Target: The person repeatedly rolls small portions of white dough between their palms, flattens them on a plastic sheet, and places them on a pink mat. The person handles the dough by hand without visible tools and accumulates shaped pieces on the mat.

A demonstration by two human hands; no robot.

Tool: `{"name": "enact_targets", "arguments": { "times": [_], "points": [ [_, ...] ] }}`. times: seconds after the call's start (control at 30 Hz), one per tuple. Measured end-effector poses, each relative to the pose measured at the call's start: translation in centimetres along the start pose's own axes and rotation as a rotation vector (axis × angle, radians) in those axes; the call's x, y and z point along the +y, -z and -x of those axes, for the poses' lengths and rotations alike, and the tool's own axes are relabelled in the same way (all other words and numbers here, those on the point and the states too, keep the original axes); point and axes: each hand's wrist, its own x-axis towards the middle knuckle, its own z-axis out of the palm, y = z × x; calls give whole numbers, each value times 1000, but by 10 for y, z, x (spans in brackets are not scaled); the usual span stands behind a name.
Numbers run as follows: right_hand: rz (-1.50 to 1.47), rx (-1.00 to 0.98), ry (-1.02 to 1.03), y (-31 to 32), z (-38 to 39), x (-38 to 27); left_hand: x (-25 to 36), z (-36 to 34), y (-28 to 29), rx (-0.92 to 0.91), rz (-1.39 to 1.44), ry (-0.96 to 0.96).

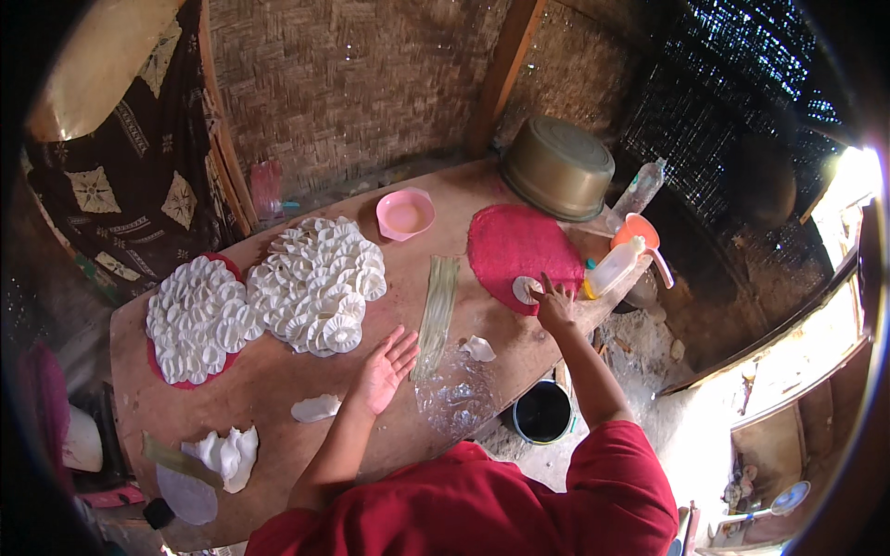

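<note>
My right hand (pixel 556 308) reaches over the near edge of a round red woven mat (pixel 524 246). Its fingers look spread, and the fingertips touch a small white ruffled disc (pixel 527 290) lying there. Palm up and fingers stretched out, my left hand (pixel 387 372) holds nothing; it is beside a long pale-green leaf strip (pixel 437 310). Left of it spreads a heap of white ruffled discs (pixel 320 287). A second heap (pixel 197 320) covers another red mat. White dough-like lumps (pixel 477 348) lie on the wooden table, one (pixel 317 408) near my left forearm.
A pink bowl (pixel 405 214) and a large upturned metal basin (pixel 559 169) stand at the back. Bottles (pixel 614 269) and an orange funnel or scoop (pixel 640 230) are by the right edge. Transparent plastic (pixel 454 394) lies near me; a dark bucket (pixel 542 412) stands below the edge.
</note>
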Motion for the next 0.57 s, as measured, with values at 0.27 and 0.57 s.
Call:
{"name": "enact_targets", "arguments": {
  "times": [0.27,0.57],
  "points": [
    [-241,255,240,97,35,-84,-5,-10,-29,-43,103,23],
    [107,190,719,88,125,-183,-16,-11,9,100,228,93]
  ]
}}
